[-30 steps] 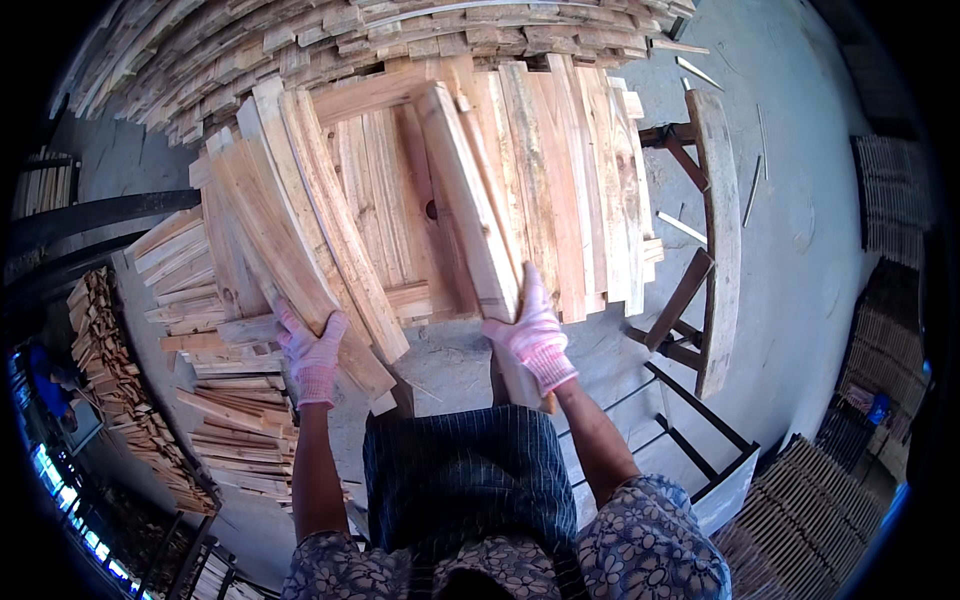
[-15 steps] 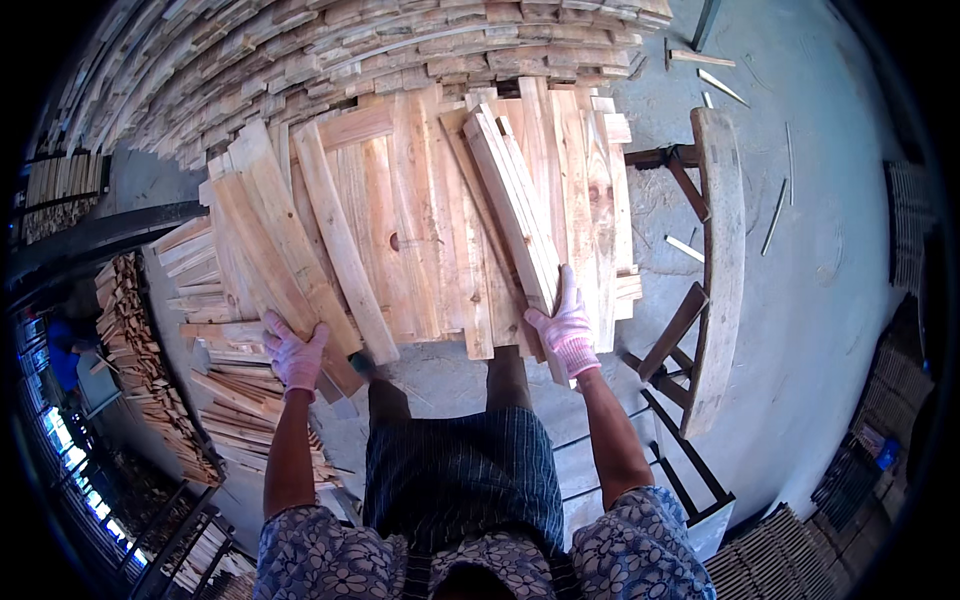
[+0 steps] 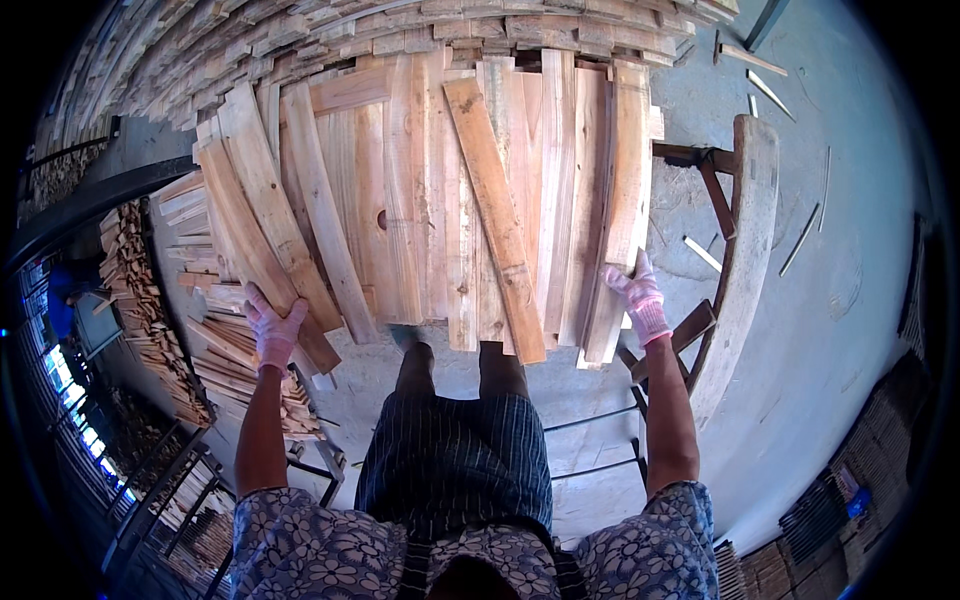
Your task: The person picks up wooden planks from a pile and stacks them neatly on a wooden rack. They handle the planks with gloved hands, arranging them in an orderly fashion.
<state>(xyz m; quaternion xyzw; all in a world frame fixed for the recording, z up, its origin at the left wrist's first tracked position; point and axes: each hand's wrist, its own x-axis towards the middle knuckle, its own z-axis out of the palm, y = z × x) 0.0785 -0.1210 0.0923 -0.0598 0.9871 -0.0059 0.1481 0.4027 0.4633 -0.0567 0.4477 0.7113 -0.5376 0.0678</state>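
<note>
Several bare wooden planks (image 3: 400, 190) lie side by side, pointing away from me, in a broad layer before me. My left hand (image 3: 275, 328), in a pink glove, is closed over the near part of a slanted plank (image 3: 238, 225) at the layer's left, thumb and fingers to either side. In a matching glove, my right hand (image 3: 638, 298) grips the near part of a stacked plank (image 3: 625, 165) along the right edge. Its thumb lies on top and its fingers run up the outer side. Between my hands, a darker plank (image 3: 495, 215) lies aslant on the others.
A large stack of planks (image 3: 330, 35) rises beyond the layer. To the right stands a wooden trestle (image 3: 757, 200) with loose slats (image 3: 798, 240) on the floor beyond it. Shorter wood pieces (image 3: 235, 345) and a long pile (image 3: 150, 300) lie to the left.
My right hand has moved right with the stacked wood, now straighter along the layer's right edge. The darker slanted plank lies uncovered. My left hand remains on its plank.
</note>
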